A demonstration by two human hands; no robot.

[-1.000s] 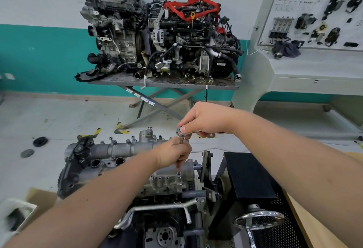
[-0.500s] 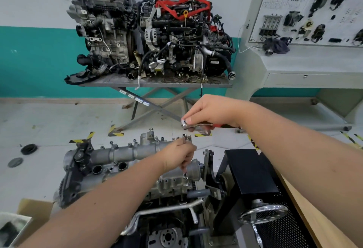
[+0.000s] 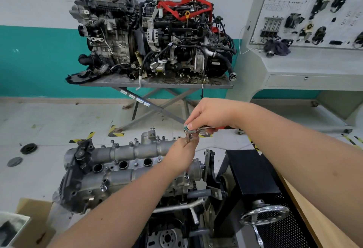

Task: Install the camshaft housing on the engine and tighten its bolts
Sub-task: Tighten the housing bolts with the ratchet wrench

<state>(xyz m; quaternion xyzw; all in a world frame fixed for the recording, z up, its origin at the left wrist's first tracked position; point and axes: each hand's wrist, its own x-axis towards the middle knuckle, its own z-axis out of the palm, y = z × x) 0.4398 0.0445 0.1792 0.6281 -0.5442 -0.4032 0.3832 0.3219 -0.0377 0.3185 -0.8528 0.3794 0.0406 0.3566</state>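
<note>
The grey camshaft housing [image 3: 125, 161] lies on top of the engine [image 3: 110, 185] in the stand, with several bolts [image 3: 135, 140] standing along its far edge. My right hand [image 3: 208, 116] grips a chrome ratchet wrench [image 3: 196, 130] with a red handle, thumb on its head. Below the head, my left hand [image 3: 181, 153] wraps round the wrench's extension bar [image 3: 188, 138], over the housing's right end. The socket tip and the bolt under it are hidden by my left hand.
A black engine stand [image 3: 249, 173] with a chrome handwheel [image 3: 264, 216] sits to the right. A cardboard box [image 3: 33, 220] is at lower left. Two other engines [image 3: 149, 33] rest on a grey table [image 3: 155, 84] behind. A training panel [image 3: 314, 12] stands at the far right.
My right hand has swung the ratchet handle a little while my left hand stays on the extension. The camera has shifted slightly.
</note>
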